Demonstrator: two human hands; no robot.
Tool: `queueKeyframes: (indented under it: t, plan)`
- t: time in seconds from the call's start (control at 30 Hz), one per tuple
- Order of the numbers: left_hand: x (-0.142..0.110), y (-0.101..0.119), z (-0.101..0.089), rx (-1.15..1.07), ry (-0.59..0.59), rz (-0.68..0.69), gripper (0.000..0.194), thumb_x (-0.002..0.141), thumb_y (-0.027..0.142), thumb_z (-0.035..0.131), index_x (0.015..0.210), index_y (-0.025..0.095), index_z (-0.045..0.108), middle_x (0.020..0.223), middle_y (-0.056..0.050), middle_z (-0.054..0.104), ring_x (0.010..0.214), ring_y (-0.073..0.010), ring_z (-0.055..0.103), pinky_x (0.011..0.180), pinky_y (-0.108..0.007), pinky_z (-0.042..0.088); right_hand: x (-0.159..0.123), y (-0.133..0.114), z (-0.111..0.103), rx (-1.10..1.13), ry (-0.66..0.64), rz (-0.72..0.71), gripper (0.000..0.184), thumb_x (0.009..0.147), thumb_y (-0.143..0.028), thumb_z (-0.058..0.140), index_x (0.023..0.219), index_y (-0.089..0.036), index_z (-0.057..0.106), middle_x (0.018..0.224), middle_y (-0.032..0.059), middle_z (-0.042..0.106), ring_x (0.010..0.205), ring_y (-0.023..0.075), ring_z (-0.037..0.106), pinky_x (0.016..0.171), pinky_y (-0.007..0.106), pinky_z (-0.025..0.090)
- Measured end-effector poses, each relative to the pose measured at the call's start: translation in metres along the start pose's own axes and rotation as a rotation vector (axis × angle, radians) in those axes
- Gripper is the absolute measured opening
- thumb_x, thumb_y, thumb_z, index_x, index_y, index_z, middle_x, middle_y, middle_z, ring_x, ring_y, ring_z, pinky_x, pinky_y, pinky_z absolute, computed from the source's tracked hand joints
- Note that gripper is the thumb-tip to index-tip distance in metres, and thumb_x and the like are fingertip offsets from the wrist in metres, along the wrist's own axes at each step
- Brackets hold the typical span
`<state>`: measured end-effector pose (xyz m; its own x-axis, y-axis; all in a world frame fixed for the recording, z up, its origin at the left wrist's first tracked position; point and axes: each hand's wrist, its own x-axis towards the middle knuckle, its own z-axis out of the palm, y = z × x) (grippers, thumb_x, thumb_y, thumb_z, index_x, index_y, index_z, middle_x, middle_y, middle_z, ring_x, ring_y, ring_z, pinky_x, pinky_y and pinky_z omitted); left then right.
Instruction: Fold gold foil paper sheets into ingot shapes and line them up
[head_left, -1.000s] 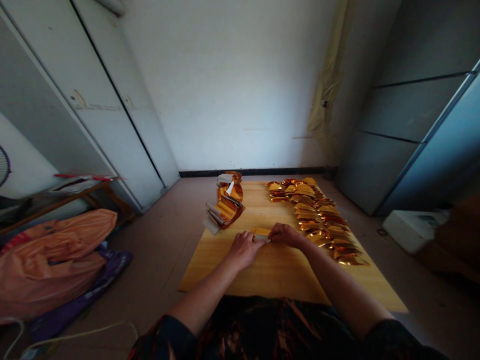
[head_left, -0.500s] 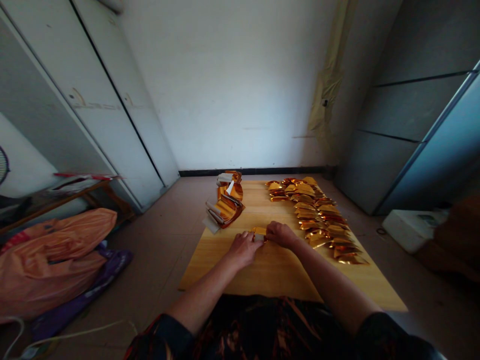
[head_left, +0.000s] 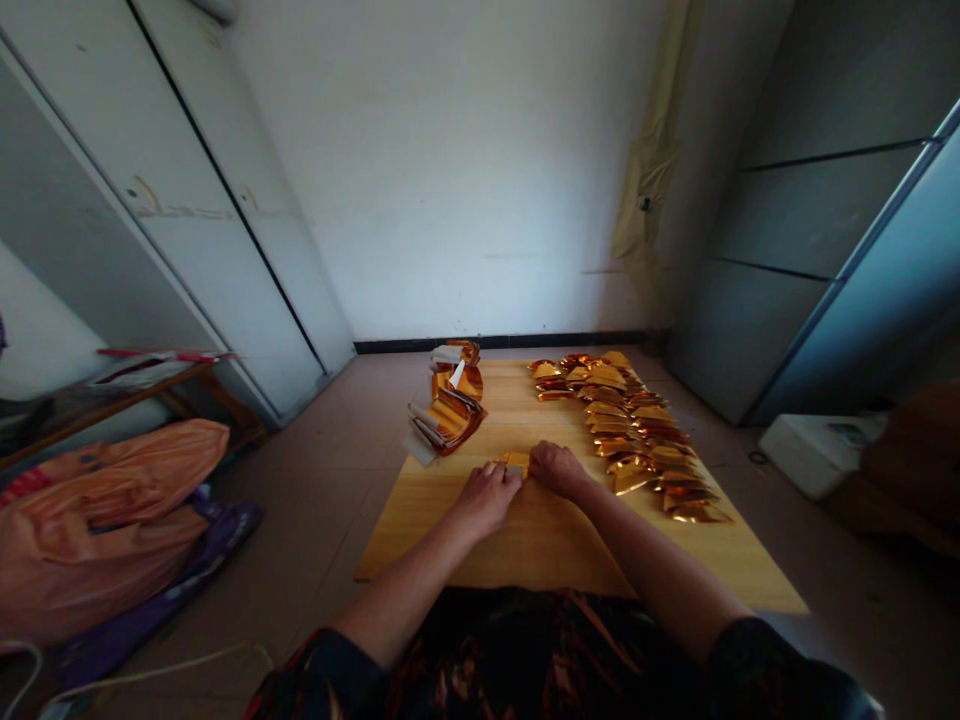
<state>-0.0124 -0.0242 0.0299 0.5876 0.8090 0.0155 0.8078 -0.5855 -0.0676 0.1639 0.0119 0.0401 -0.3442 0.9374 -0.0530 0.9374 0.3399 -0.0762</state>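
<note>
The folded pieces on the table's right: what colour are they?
The folded pieces are shiny gold, best seen in the head view.

Well left of grip: orange plastic bag (head_left: 161, 465), purple bag (head_left: 225, 540) against it, pale cable (head_left: 157, 671). Left and beyond grip: tall white cabinet (head_left: 217, 250). Straight beyond grip: white wall (head_left: 450, 180), black baseboard (head_left: 405, 346). Right of grip: tall grey unit (head_left: 795, 225), white box (head_left: 799, 460).

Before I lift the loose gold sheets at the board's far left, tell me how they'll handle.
The gold sheets will probably be floppy, since they curve and bend where they lie. They look thin, so likely light for their size. Their shiny faces and uneven, fanned edges suggest the pile could slide apart if pushed.
</note>
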Motion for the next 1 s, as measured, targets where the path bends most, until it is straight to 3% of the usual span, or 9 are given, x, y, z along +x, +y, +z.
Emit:
queueKeyframes:
  t: [0.37, 0.63, 0.8, 1.0]
  plan:
    - [-0.001, 0.002, 0.002, -0.029, 0.012, -0.011, 0.038, 0.085, 0.012, 0.037, 0.119, 0.019, 0.050, 0.116, -0.013, 0.055, 0.107, -0.0263, 0.050, 0.088, -0.039, 0.044, -0.001, 0.001, 0.008, 0.084, 0.059, 0.031, 0.023, 0.093, -0.025, 0.040, 0.098, -0.016, 0.060, 0.103, 0.0124, 0.062, 0.095, 0.0200, 0.058, 0.077, 0.027, 0.039]
    - [-0.001, 0.002, 0.000, -0.058, -0.004, -0.017, 0.055, 0.084, 0.012, 0.039, 0.136, 0.030, 0.038, 0.123, -0.010, 0.052, 0.109, -0.0250, 0.049, 0.090, -0.037, 0.042, -0.001, 0.000, 0.008, 0.087, 0.063, 0.032, 0.023, 0.093, -0.024, 0.039, 0.096, -0.015, 0.060, 0.102, 0.0121, 0.062, 0.094, 0.0198, 0.058, 0.076, 0.027, 0.039]
    - [0.000, 0.005, 0.001, -0.069, -0.025, -0.064, 0.045, 0.088, 0.019, 0.040, 0.131, 0.031, 0.047, 0.127, -0.009, 0.050, 0.114, -0.0272, 0.047, 0.093, -0.039, 0.041, 0.001, 0.004, 0.011, 0.143, 0.089, 0.033, 0.019, 0.089, -0.023, 0.045, 0.093, -0.016, 0.062, 0.098, 0.0097, 0.063, 0.090, 0.0175, 0.058, 0.074, 0.025, 0.038]
    - [0.001, 0.008, -0.004, -0.089, -0.043, -0.088, 0.047, 0.086, 0.019, 0.043, 0.130, 0.033, 0.049, 0.128, -0.010, 0.050, 0.115, -0.0285, 0.047, 0.090, -0.041, 0.043, 0.003, 0.015, 0.015, 0.367, 0.121, 0.024, 0.015, 0.077, -0.012, 0.053, 0.088, -0.016, 0.064, 0.093, 0.0056, 0.063, 0.081, 0.0134, 0.057, 0.071, 0.021, 0.039]
